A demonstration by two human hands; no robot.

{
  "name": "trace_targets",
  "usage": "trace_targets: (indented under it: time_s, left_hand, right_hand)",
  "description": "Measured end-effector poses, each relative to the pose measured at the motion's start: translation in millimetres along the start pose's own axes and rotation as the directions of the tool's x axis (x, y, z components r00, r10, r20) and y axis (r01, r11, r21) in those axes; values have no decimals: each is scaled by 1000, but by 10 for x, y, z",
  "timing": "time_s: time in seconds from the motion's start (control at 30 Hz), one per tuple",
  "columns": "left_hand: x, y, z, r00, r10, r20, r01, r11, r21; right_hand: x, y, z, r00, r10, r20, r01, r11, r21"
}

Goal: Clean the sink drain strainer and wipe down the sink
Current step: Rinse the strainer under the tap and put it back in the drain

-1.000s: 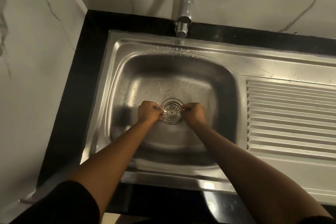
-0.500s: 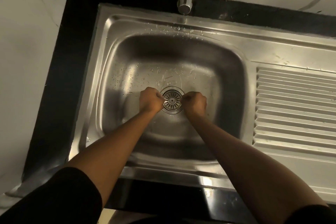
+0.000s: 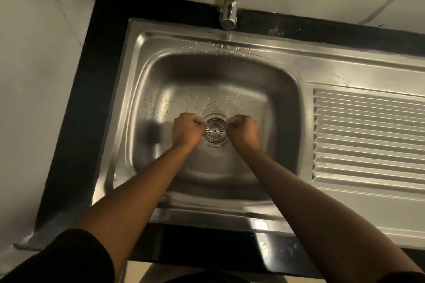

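Observation:
A round metal drain strainer (image 3: pixel 215 131) with slotted holes sits in the drain at the bottom of the wet stainless steel sink (image 3: pixel 207 71). My left hand (image 3: pixel 186 130) is at its left edge and my right hand (image 3: pixel 244 132) at its right edge. Both hands have curled fingers, and the fingertips pinch the strainer's rim from opposite sides. The fingertips themselves are partly hidden by the knuckles. Water drops lie on the basin floor behind the drain.
A chrome tap (image 3: pixel 228 16) hangs over the sink's back rim, with no water running. A ribbed drainboard (image 3: pixel 368 135) lies to the right of the basin. A black counter (image 3: pixel 76 122) frames the sink, with marble walls behind and to the left.
Both hands stay at the strainer's two sides, fingers curled on its rim. Only the camera view has shifted; the sink sits a little further right in view than before.

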State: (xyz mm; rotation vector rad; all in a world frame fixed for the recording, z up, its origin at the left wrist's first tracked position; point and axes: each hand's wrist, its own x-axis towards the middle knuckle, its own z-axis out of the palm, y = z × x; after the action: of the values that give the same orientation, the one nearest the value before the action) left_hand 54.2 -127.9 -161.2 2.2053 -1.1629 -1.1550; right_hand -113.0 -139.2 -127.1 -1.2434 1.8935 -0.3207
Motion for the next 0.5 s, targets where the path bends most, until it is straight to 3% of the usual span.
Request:
trace_targets:
  time_s: [0.17, 0.5]
  left_hand:
    - [-306, 205, -299, 992, 126, -28, -129, 986, -106]
    - [-958, 663, -671, 961, 275, 25, -264, 943, -204]
  right_hand:
    - [-309, -145, -317, 993, -101, -62, 108, 987, 121]
    - [-988, -297, -773, 975, -124, -186, 187, 909, 372]
